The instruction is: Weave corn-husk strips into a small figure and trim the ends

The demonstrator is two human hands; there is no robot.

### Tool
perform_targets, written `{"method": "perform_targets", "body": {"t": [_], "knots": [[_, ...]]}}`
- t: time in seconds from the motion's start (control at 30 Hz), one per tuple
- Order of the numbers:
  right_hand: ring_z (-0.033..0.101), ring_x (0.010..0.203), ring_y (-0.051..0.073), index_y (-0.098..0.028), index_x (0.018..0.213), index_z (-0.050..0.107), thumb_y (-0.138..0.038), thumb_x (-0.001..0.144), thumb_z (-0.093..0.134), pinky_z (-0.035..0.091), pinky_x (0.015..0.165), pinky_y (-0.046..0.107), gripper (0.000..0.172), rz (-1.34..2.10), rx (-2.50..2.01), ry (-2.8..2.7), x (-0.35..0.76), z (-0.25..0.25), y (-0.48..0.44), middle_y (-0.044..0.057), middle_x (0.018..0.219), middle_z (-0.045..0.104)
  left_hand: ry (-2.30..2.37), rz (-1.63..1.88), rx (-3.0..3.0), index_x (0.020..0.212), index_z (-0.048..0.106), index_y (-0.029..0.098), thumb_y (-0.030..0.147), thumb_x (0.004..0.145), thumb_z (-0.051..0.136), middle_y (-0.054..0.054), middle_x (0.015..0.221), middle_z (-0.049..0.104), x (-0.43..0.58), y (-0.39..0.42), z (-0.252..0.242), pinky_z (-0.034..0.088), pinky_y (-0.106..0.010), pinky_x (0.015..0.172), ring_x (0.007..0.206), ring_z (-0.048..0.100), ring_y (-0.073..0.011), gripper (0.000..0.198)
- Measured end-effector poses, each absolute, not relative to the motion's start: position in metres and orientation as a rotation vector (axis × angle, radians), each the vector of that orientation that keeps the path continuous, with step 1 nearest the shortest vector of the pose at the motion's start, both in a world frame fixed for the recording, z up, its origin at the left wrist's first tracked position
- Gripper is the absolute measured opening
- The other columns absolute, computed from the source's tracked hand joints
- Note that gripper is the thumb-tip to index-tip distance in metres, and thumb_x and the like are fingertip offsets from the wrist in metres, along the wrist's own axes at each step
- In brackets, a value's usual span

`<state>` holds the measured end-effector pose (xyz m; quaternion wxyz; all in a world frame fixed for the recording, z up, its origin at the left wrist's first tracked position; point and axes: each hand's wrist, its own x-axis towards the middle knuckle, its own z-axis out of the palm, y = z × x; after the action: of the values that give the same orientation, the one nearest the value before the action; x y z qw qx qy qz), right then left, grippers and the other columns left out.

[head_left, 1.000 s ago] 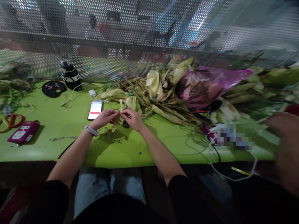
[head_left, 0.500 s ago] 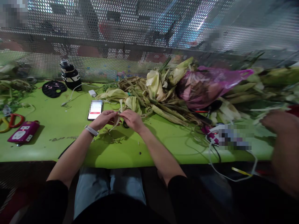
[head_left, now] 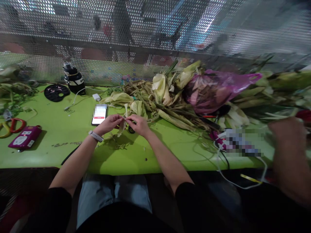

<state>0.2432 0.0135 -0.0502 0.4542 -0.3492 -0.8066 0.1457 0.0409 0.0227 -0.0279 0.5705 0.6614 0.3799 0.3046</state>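
A pale strip of corn husk [head_left: 120, 130] hangs down between my two hands. My left hand [head_left: 112, 123], with a light watch band on the wrist, pinches it near the top. Thumb and fingertips of my right hand [head_left: 139, 125] are closed at the same spot, touching the husk's upper end. Just behind the fingers lies more pale husk [head_left: 136, 108]. A lit phone [head_left: 99, 116] rests beside my left hand. Below the hands, thin husk scraps [head_left: 119, 144] are scattered on the green table [head_left: 116, 163].
Piled corn husks [head_left: 175, 119] and a pink plastic bag [head_left: 211, 89] fill the back right. A black bottle [head_left: 73, 79], a purple power strip [head_left: 25, 138] and red-handled scissors [head_left: 18, 126] are at left. Another person's arm [head_left: 289, 149] reaches in at right, near a white cable [head_left: 266, 168].
My right fingers have shifted slightly at the top of the husk strip, while my left hand stays nearly still. The other person's arm at right has moved a little.
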Motion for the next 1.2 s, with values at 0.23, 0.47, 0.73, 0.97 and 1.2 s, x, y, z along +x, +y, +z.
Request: {"method": "perform_targets", "body": {"t": [0.23, 0.47, 0.73, 0.97, 1.2], "knots": [[0.065, 0.085, 0.02, -0.019, 0.095, 0.07, -0.039, 0.095, 0.05, 0.052, 0.081, 0.034, 0.028, 0.309, -0.855, -2.011, 0.2415, -0.0497, 0.0105, 0.009, 0.09, 0.07, 0.889, 0.679, 1.516, 0.089, 0.06, 0.015, 0.062, 0.082, 0.059, -0.004, 0.081, 0.068, 0.0417, 0.0229, -0.0296, 0.056, -0.031, 0.07, 0.074, 0.068, -0.0158, 0.048], [0.064, 0.082, 0.019, -0.018, 0.09, 0.067, -0.035, 0.094, 0.051, 0.051, 0.077, 0.032, 0.024, 0.32, -0.862, -2.002, 0.2424, -0.0488, 0.0116, 0.008, 0.088, 0.069, 0.88, 0.677, 1.599, 0.092, 0.056, 0.015, 0.057, 0.086, 0.057, -0.003, 0.082, 0.066, 0.0431, 0.0168, -0.0239, 0.054, -0.028, 0.065, 0.074, 0.069, -0.0156, 0.042], [0.064, 0.08, 0.019, -0.017, 0.09, 0.066, -0.034, 0.093, 0.051, 0.052, 0.075, 0.032, 0.023, 0.379, -0.876, -1.99, 0.2396, -0.0467, 0.0079, 0.008, 0.087, 0.069, 0.785, 0.703, 1.612, 0.087, 0.051, 0.017, 0.052, 0.09, 0.054, -0.002, 0.073, 0.066, 0.0456, 0.0159, -0.024, 0.052, -0.026, 0.06, 0.067, 0.069, -0.0154, 0.035], [0.063, 0.077, 0.016, -0.017, 0.093, 0.068, -0.036, 0.092, 0.054, 0.051, 0.072, 0.029, 0.024, 0.503, -0.901, -1.94, 0.2404, -0.0471, 0.0101, 0.006, 0.088, 0.07, 0.847, 0.729, 1.627, 0.085, 0.053, 0.016, 0.056, 0.087, 0.056, -0.001, 0.071, 0.063, 0.0453, 0.0171, -0.0271, 0.052, -0.024, 0.057, 0.063, 0.067, -0.0138, 0.04], [0.065, 0.081, 0.018, -0.018, 0.092, 0.068, -0.032, 0.093, 0.054, 0.052, 0.075, 0.03, 0.02, 0.342, -0.872, -1.949, 0.2391, -0.0497, 0.0118, 0.006, 0.087, 0.071, 0.807, 0.68, 1.472, 0.088, 0.06, 0.014, 0.058, 0.082, 0.062, -0.005, 0.078, 0.068, 0.0435, 0.0179, -0.0263, 0.059, -0.034, 0.072, 0.072, 0.069, -0.0158, 0.045]]}}
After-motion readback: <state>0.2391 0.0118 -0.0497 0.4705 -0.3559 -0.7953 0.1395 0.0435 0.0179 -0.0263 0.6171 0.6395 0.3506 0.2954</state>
